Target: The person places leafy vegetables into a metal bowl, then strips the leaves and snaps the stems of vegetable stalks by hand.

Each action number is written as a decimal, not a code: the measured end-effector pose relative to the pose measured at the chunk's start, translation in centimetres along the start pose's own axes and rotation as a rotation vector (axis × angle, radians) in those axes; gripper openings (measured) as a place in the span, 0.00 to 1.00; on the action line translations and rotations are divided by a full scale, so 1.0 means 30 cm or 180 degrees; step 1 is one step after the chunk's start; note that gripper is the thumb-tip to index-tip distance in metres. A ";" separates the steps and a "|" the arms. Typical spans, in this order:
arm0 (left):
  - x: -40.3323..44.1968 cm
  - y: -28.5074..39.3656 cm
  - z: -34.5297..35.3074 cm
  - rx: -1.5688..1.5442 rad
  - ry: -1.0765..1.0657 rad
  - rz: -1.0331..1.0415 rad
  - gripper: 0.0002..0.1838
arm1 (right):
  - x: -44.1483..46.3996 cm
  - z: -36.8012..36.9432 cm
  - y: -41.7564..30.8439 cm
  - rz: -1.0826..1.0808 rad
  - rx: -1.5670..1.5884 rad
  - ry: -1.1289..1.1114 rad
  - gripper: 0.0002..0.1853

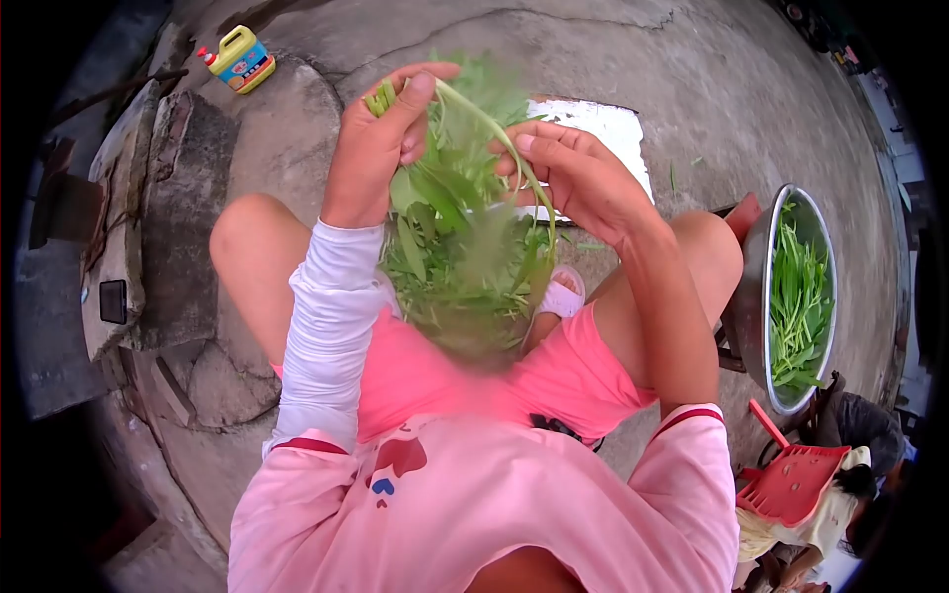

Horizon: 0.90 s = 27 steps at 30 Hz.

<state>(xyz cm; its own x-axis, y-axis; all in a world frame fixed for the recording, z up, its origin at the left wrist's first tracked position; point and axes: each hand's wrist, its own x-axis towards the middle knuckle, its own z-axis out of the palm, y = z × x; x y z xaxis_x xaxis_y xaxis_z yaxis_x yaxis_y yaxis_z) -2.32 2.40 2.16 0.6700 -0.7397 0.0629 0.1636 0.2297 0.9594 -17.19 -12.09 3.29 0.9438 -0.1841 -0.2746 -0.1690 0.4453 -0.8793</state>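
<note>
My left hand (381,148) is closed around a bunch of leafy green stems (380,99), their cut ends poking out past the thumb. From its fingertips a long pale-green stem (484,117) arches over to my right hand (578,176), whose thumb and fingers pinch it. The lower end of that stem hangs down with a leaf or two. Below both hands, a heap of leafy greens (415,262) lies on the ground between my feet. A blurred patch hides part of the heap.
At the right stands a metal basin (833,267) holding cut greens (799,306). A white board (621,138) lies on the concrete ahead. A yellow jug (242,61) with a red pump is far left, a dark phone-like object (113,301) nearer. Lower right: a red chair (796,484) and another person.
</note>
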 end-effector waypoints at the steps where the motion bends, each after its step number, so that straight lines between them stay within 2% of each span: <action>1: 0.001 -0.005 0.014 0.0056 0.0157 -0.0019 0.16 | 0.001 -0.004 0.004 -0.0060 0.0012 0.0058 0.13; 2: 0.002 -0.009 0.022 0.0112 0.0313 -0.0038 0.16 | 0.004 -0.013 0.007 -0.0121 0.0023 0.0117 0.13; 6: -0.030 -0.008 0.050 0.0599 -0.0743 -0.0730 0.16 | 0.019 -0.052 0.006 -0.0435 0.0195 0.0590 0.13; 9: -0.045 -0.019 0.095 0.0889 -0.1163 -0.0645 0.17 | 0.011 -0.061 -0.008 -0.0575 0.0278 0.0598 0.14; 13: -0.042 -0.032 0.102 0.0964 -0.1329 -0.0594 0.17 | 0.011 -0.050 -0.005 -0.0775 -0.0256 0.0983 0.15; 16: -0.036 -0.056 0.095 0.0220 -0.1346 -0.0992 0.16 | 0.010 -0.053 -0.006 -0.0789 -0.0319 0.0989 0.15; 19: -0.037 -0.040 0.100 -0.0065 -0.1367 -0.1113 0.16 | 0.007 -0.051 -0.014 -0.0766 -0.0351 0.0982 0.15; 27: -0.039 -0.042 0.091 -0.0242 -0.1395 -0.1316 0.16 | 0.014 -0.062 -0.010 -0.0714 -0.0294 0.0988 0.13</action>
<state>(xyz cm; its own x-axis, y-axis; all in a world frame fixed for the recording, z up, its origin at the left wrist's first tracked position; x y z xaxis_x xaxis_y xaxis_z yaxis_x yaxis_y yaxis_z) -5.29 1.25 1.61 0.1820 -0.9652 -0.1879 0.4089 -0.0995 0.9071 -17.28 -13.94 2.71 0.8318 -0.5304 -0.1637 -0.0064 0.2858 -0.9583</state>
